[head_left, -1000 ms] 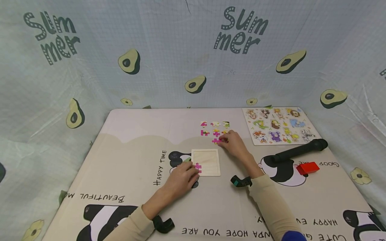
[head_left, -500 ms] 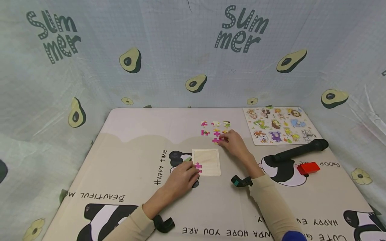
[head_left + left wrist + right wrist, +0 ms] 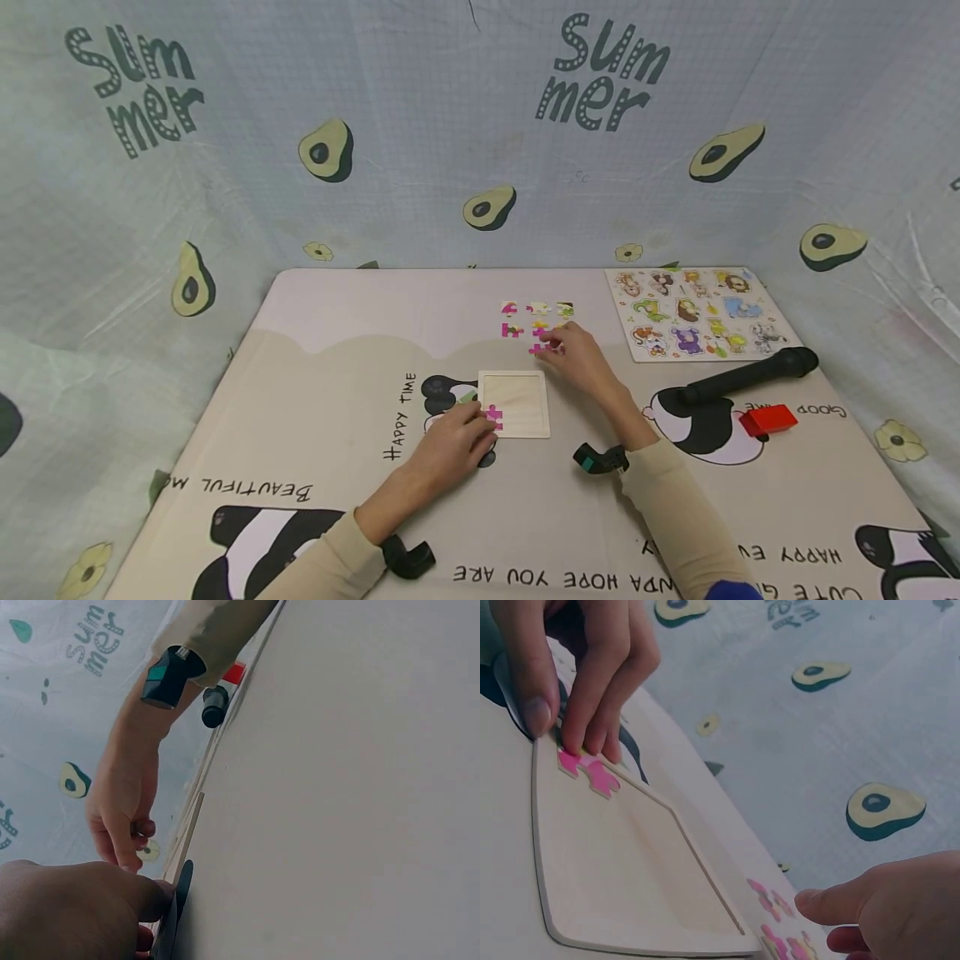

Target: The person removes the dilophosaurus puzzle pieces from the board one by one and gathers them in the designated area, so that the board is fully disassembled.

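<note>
My left hand (image 3: pixel 450 437) grips the left edge of a square wooden puzzle tray (image 3: pixel 521 387); the right wrist view has its thumb at the tray's corner and other fingertips right at a pink jigsaw piece (image 3: pixel 589 772). That piece lies inside the tray along its left side. Beyond the tray, my right hand (image 3: pixel 577 358) hovers low over loose jigsaw pieces (image 3: pixel 512 331), thumb stretched out and fingers loosely bent. Its fingertips overlap a pink piece (image 3: pixel 536 350) in the head view, and no piece shows between them. Part of the loose group is hidden behind this hand.
A board of animal pictures (image 3: pixel 686 321) lies at the back right. In front of it are a black microphone (image 3: pixel 750 375) and a red block (image 3: pixel 768 419). The panda-print cloth (image 3: pixel 525 508) covers the table, with an avocado-print sheet (image 3: pixel 405 100) hanging behind.
My right fingertips have shifted slightly among the loose pieces, lifting a little off the nearest pink one. The left hand, tray and piece in it stay as they were.
</note>
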Available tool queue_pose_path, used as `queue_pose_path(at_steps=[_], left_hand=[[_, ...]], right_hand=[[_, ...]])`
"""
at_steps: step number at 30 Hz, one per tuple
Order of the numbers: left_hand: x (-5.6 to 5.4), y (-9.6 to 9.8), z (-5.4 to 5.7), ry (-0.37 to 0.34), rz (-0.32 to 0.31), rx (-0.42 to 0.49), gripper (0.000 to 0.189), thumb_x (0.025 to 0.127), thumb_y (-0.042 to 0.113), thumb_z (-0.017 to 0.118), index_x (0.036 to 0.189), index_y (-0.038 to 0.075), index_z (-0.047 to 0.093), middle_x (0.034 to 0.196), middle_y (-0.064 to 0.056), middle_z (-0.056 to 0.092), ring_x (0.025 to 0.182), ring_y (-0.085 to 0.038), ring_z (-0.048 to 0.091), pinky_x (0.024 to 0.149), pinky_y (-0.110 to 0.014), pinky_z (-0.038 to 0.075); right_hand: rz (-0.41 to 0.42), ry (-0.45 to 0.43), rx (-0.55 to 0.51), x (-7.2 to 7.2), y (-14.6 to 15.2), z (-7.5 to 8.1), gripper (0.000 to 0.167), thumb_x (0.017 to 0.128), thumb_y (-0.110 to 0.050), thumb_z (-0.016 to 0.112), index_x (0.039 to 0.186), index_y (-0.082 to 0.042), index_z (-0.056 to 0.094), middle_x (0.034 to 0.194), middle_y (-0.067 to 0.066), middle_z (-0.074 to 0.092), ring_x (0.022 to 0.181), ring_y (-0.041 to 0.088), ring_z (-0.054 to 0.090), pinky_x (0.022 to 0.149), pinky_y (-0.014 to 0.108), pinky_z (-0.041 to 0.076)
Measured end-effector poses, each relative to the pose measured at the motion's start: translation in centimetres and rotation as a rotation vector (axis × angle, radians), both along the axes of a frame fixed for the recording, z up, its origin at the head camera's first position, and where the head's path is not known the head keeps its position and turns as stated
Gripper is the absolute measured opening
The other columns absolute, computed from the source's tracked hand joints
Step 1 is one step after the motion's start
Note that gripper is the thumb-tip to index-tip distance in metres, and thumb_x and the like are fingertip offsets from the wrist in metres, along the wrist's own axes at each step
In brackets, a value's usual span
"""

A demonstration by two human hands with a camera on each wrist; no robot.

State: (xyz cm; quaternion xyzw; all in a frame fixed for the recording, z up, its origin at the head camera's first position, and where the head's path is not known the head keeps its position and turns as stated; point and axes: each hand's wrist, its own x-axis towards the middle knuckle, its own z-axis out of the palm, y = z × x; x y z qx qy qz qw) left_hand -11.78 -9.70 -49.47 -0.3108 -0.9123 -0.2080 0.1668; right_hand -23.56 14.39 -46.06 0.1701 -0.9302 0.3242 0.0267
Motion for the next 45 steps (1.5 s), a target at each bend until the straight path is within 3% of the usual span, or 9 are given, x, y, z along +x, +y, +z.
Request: queue_pose_path(at_steps=[10,16,22,29,37,45], left_hand=[[-0.1,-0.2,-0.2,-0.01,0.007,0.065,0.013,0.088,0.018,0.077,0.098,0.01,0.073,0.105,-0.002,0.063,0.089,-0.011,0.061,0.075,-0.026,0.056],[-0.2,-0.3,-0.3,0.018,0.046,0.085,0.032,0.083,0.022,0.081,0.108,0.007,0.07,0.117,-0.01,0.061,0.107,-0.022,0.062,0.086,-0.033,0.058],[-0.2,-0.4,-0.4,0.015,0.101,0.035,0.05,0.084,0.028,0.079,0.124,0.001,0.065,0.128,-0.015,0.061,0.118,-0.028,0.062,0.096,-0.039,0.056],[-0.2,-0.3,-0.4,-0.014,0.124,0.001,0.053,0.084,0.032,0.077,0.122,-0.004,0.066,0.129,-0.019,0.063,0.124,-0.033,0.061,0.109,-0.047,0.047],[-0.1,-0.2,-0.2,-0.071,0.153,-0.014,0.053,0.086,0.034,0.075,0.123,-0.003,0.067,0.131,-0.019,0.064,0.13,-0.036,0.058,0.111,-0.049,0.045],[-0.1,-0.3,-0.2,-0.068,0.153,-0.005,0.051,0.087,0.033,0.074,0.122,-0.003,0.067,0.132,-0.018,0.064,0.13,-0.035,0.058,0.11,-0.049,0.046]], right_hand=[[0.051,-0.022,-0.01,0.9,-1.4,0.0,0.03,0.091,-0.02,0.074,0.113,0.0,0.072,0.095,0.012,0.064,0.084,0.021,0.056,0.073,0.03,0.047],[0.095,-0.085,0.033,1.7,-2.4,0.2,0.027,0.092,-0.021,0.072,0.111,-0.001,0.072,0.094,0.009,0.066,0.083,0.018,0.058,0.075,0.03,0.051],[0.145,-0.138,0.042,2.6,-3.4,0.5,0.025,0.092,-0.02,0.073,0.108,-0.001,0.072,0.092,0.007,0.069,0.083,0.016,0.06,0.075,0.029,0.052],[0.215,-0.151,0.076,3.4,-4.2,0.5,0.023,0.091,-0.018,0.073,0.107,-0.002,0.073,0.09,0.005,0.068,0.082,0.012,0.059,0.074,0.025,0.051],[0.273,-0.186,0.113,4.2,-4.8,0.6,0.025,0.088,-0.019,0.077,0.107,-0.003,0.072,0.09,0.002,0.065,0.08,0.011,0.055,0.074,0.023,0.05],[0.275,-0.229,0.15,4.8,-5.4,0.4,0.022,0.087,-0.024,0.079,0.1,-0.008,0.072,0.085,-0.001,0.06,0.079,0.012,0.052,0.073,0.025,0.047]])
